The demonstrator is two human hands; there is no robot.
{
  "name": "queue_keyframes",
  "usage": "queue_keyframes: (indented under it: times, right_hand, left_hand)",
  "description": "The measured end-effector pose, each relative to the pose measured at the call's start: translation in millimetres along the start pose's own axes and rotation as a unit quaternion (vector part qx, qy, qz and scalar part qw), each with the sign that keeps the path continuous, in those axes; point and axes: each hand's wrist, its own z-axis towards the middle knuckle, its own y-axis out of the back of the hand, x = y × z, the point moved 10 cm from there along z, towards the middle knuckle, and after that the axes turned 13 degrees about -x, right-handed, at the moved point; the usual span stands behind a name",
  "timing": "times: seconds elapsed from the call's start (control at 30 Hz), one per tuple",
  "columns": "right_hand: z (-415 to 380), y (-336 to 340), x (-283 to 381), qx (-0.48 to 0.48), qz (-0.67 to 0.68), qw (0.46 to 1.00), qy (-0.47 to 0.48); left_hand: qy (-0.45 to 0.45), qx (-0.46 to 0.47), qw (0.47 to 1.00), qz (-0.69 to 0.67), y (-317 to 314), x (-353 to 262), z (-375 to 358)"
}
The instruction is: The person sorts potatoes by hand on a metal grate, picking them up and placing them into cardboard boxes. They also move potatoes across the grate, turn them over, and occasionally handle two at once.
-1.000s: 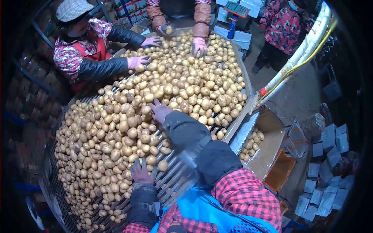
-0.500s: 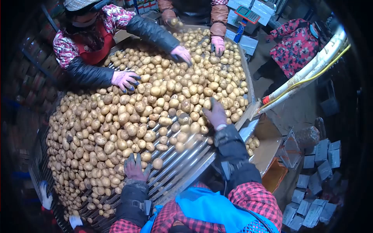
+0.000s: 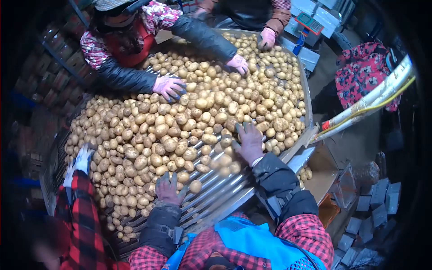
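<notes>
- Head view: the left hand (image 3: 168,191), gloved, has its fingers spread at the near edge of the potatoes (image 3: 161,130), closed on none.
- Just right of it, metal bars (image 3: 208,198) show.
- Farther out, the right hand (image 3: 250,145) is open too, fingers fanned over potatoes, gripping none; blurred ones lie beside it.
- Beyond both, a co-worker's gloved hand (image 3: 168,87) reaches the heap.
- Spreading seems under way; another sweep would call for loose, gentle fingers.

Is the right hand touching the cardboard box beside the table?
Apart. The head view shows it plainly: the right hand is over the table, with potatoes and the table's raised edge between it and the box.
</notes>
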Motion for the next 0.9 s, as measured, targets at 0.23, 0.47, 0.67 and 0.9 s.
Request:
queue_keyframes:
  times: [0.23, 0.47, 0.67, 0.9]
  right_hand:
    - [14.8, -85.1, 134.2, 0.033, 0.119, 0.991, 0.054]
    - [-1.7, -52.9, 193.5, 0.059, 0.271, 0.942, 0.187]
    - [40.9, -33.9, 233.3, 0.025, 0.197, 0.952, 0.234]
    - [83.3, -152.6, 268.8, 0.144, 0.093, 0.971, 0.167]
  left_hand:
    - [-0.006, -0.002, 1.0, -0.012, -0.1, 0.1, -3.4]
    - [0.002, -0.004, 0.999, -0.032, 1.7, 2.5, -1.5]
    - [0.013, -0.013, 0.999, -0.038, -8.4, 8.1, -9.4]
    - [0.008, 0.064, 0.998, -0.006, -23.3, 15.4, -15.0]
